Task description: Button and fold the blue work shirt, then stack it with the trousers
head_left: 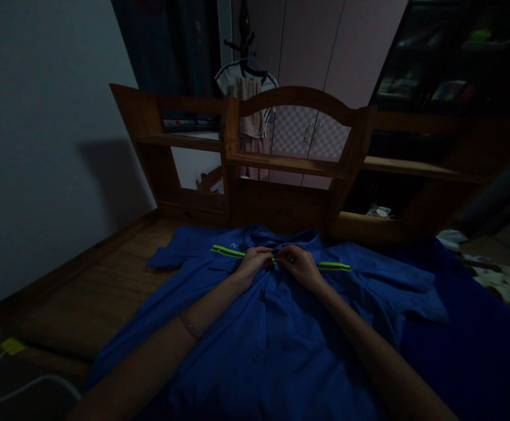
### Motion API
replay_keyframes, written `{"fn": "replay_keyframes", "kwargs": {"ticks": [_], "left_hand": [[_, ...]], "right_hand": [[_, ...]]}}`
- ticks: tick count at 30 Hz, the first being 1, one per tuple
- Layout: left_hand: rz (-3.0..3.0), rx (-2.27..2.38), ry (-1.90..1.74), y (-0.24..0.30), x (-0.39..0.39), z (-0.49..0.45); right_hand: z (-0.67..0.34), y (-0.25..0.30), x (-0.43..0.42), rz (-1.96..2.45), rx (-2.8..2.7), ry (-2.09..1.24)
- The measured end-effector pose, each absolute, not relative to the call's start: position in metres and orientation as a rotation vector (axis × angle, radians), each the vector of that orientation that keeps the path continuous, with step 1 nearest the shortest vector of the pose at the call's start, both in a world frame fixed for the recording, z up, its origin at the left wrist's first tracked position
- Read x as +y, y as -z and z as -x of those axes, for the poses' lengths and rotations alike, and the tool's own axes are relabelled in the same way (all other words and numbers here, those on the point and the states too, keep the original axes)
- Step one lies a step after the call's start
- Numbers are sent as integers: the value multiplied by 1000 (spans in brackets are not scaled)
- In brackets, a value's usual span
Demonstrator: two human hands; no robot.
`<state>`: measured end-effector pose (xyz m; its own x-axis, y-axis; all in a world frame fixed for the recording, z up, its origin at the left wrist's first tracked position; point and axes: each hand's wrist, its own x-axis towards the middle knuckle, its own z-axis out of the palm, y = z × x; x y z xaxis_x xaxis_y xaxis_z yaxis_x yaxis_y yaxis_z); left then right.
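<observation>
A blue short-sleeved shirt (232, 327) lies spread out with its collar (259, 235) away from me and bright yellow-green strips across the chest. Both of my hands meet at its front opening, just below the collar. My left hand (255, 262) pinches the fabric on the left side of the opening. Close beside it, my right hand (297, 264) grips the other edge with bent fingers. What sits between the fingertips is too dark and small to make out. Lower on the front, a button (255, 356) shows. A thin bracelet (190, 325) circles my left wrist.
Behind the shirt stands a wooden shelf unit (281, 165) with an arched middle. A wooden board surface (118, 275) lies at left, dark blue cloth (469, 345) at right. A white cable (40, 380) curves at the lower left. Clothes (250, 99) hang on a rack behind.
</observation>
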<state>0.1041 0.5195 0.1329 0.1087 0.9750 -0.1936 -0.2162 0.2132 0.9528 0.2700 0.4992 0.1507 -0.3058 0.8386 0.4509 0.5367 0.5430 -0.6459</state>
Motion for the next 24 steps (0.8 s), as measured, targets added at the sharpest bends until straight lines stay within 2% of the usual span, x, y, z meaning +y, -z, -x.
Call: {"fn": "replay_keyframes", "kwargs": {"ticks": [8, 13, 24], "left_hand": [[-995, 1057, -1092, -136, 517, -102], [-1090, 1060, -1154, -139, 511, -108], [-1320, 1133, -1170, -131, 516, -108]], "right_hand": [[-268, -154, 494, 1125, -1945, -510], [-271, -144, 501, 1180, -1777, -747], [-276, -133, 512, 1111, -1661, -1051]]}}
